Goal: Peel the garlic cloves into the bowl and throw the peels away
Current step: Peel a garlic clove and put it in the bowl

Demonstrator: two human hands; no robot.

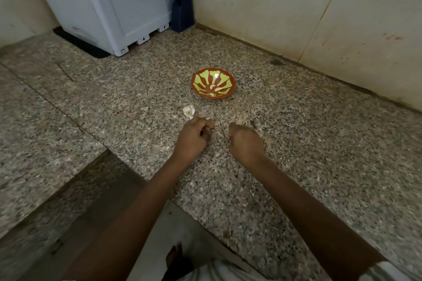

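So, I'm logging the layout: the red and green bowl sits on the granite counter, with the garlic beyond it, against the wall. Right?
Not quite. The head view shows the garlic on the near side of the bowl, by the left hand. The bowl does sit on the granite counter.

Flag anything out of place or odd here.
A loose garlic piece with papery skin lies on the counter, short of the bowl. A dark stain marks the counter near the wall. Nothing looks broken.

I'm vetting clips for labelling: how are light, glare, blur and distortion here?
Head view: dim, flat light; a small glare patch inside the bowl; wide-angle bending of wall and counter lines; left hand and right hand slightly soft, so what they hold is unreadable.
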